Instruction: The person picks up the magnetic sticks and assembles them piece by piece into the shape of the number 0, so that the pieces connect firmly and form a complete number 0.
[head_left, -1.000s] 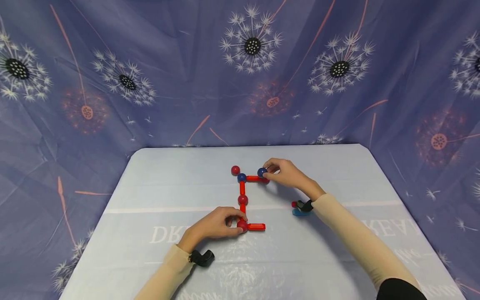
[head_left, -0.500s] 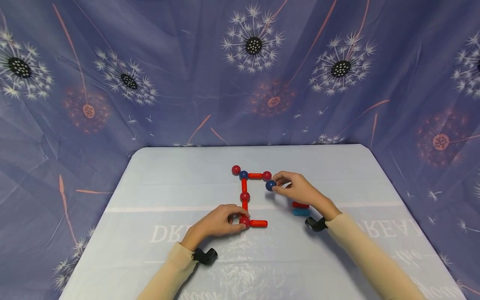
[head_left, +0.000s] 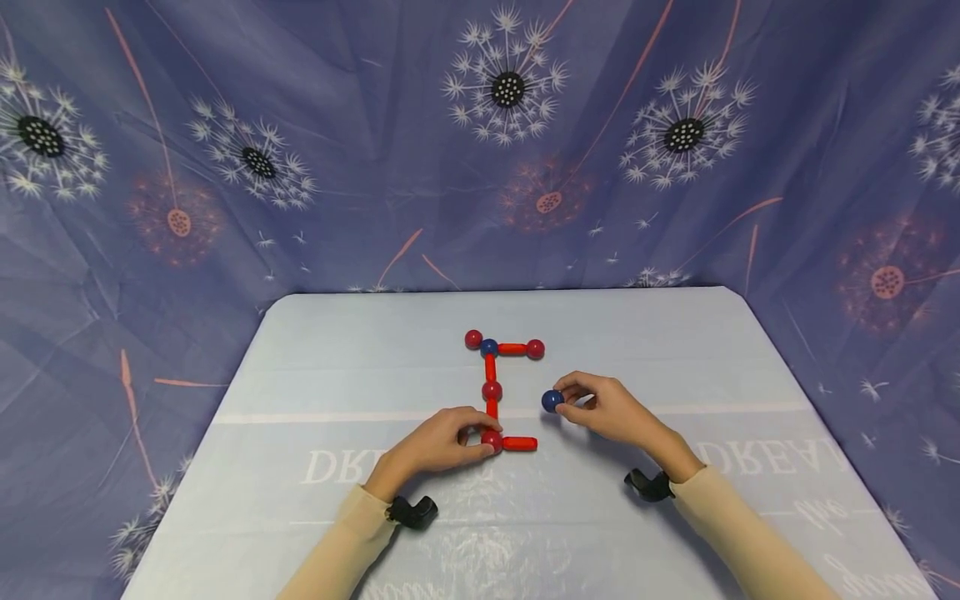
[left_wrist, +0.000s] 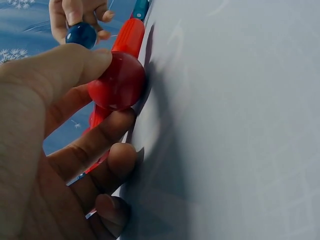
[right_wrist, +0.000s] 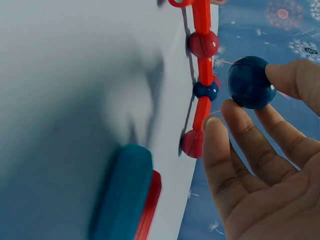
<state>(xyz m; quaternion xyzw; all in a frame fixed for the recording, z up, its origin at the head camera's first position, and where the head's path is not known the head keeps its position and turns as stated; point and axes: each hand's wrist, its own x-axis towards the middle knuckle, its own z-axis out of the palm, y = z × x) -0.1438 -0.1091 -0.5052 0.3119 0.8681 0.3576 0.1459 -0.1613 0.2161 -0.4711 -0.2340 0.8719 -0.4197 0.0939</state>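
My left hand (head_left: 442, 442) pinches a red ball (head_left: 492, 442) between thumb and fingers at the near corner of a chain of balls and rods on the table. From that ball a red rod (head_left: 520, 444) points right, its other end free. The chain runs away through a middle red ball (head_left: 492, 391) to a blue ball at the corner (head_left: 489, 348). There a red rod (head_left: 512, 349) leads right to another red ball (head_left: 536, 349). Right of the chain, my right hand (head_left: 611, 410) holds a separate blue ball (right_wrist: 250, 82) by its fingertips, above the table.
Another red ball (head_left: 473, 339) sits close against the far blue corner ball. A blue rod (right_wrist: 125, 195) and a red rod (right_wrist: 150, 205) lie on the table below my right hand, hidden behind it in the head view. A patterned cloth (head_left: 360, 167) hangs behind the table.
My right hand has drawn the blue ball from beside the chain's far right ball toward me and slightly right. The left hand keeps its grip, almost still.
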